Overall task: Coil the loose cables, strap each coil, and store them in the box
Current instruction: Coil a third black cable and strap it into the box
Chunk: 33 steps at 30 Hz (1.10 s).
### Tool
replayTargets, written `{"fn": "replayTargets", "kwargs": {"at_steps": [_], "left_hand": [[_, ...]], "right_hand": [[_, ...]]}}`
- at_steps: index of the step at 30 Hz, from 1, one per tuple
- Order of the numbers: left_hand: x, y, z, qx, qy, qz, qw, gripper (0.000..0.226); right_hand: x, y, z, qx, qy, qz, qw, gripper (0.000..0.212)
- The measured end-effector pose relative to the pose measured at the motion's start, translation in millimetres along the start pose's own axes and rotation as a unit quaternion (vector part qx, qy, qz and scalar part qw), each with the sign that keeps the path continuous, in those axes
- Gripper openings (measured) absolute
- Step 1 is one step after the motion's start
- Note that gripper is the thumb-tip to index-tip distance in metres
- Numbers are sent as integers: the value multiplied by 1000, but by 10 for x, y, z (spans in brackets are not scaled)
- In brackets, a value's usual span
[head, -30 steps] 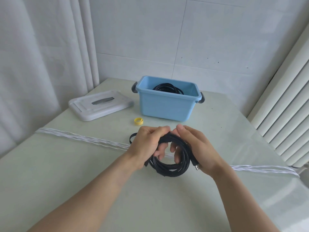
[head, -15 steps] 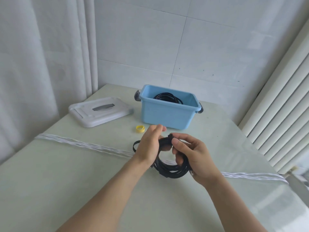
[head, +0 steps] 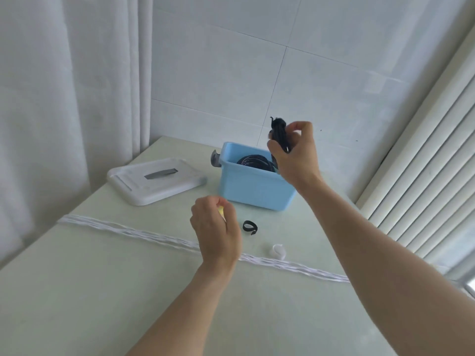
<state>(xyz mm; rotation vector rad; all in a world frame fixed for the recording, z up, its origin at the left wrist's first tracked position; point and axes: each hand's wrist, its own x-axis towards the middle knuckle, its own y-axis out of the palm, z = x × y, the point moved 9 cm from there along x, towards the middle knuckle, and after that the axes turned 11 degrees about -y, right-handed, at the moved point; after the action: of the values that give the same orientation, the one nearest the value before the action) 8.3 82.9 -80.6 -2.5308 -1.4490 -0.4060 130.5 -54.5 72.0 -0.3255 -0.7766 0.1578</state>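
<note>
My right hand (head: 295,155) grips a coiled black cable (head: 279,132) and holds it in the air above the right end of the blue box (head: 254,191). Another black coil (head: 254,161) lies inside the box. Lower down, over the table in front of the box, my left hand (head: 216,232) curls its fingers around a small yellow strap roll (head: 221,209), which mostly hides behind them. A long white cable (head: 128,231) stretches loose across the table from left to right, passing under my left wrist.
The box's white lid (head: 154,183) lies left of the box. A black strap loop (head: 250,227) and a small white strap roll (head: 279,251) sit on the table near the white cable. A curtain hangs at left, and white slats (head: 424,176) line the right.
Both hands held the black coil low over the table; now my right hand alone has lifted it above the box. My left hand let go and moved to the yellow strap roll.
</note>
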Motion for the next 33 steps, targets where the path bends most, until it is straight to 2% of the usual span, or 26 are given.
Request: {"fn": "replayTargets", "kwargs": {"at_steps": [2,4,6,7,9,11,13,14,17,20,22,24,26,30,32,33], "left_hand": [[-6,32,-8,25,18,0,1000,14],[28,38,-8,37,30,-2,999,14],[67,30,14,56,37,-11,998,19],[89,26,30,68,38,-14,997,21],[115,26,62,80,35,-20,996,22],[123,44,89,86,36,-19,995,22],[116,58,89,87,41,-16,995,23],[115,63,87,88,42,-16,995,23],[115,71,118,91,33,-17,995,20],[99,89,126,95,38,-11,995,19],[68,107,102,99,53,-7,994,20],[66,124,103,99,53,-7,994,21],[55,135,110,102,56,-7,993,21],[38,175,80,114,71,2,991,23],[33,157,59,113,76,1,991,23],[46,148,59,111,74,-1,991,23]], "right_hand": [[240,116,-52,-112,-55,26,992,36],[434,283,-150,-239,-106,69,963,41],[546,463,-290,-321,-112,124,932,40],[569,574,-381,-330,-87,167,925,34],[522,755,-601,-294,21,255,921,20],[536,766,-706,-251,79,246,933,28],[633,681,-718,-253,67,191,946,27],[637,649,-743,-270,73,189,941,25],[559,635,-1029,-333,147,259,895,38],[413,629,-1351,-310,250,320,859,49],[398,687,-1432,-305,248,339,855,41],[419,731,-1410,-347,214,352,843,30],[433,764,-1393,-389,175,371,825,32],[344,779,-1474,-352,201,412,816,36],[425,778,-1379,-359,160,380,837,36],[534,729,-1276,-365,122,312,869,33]]}}
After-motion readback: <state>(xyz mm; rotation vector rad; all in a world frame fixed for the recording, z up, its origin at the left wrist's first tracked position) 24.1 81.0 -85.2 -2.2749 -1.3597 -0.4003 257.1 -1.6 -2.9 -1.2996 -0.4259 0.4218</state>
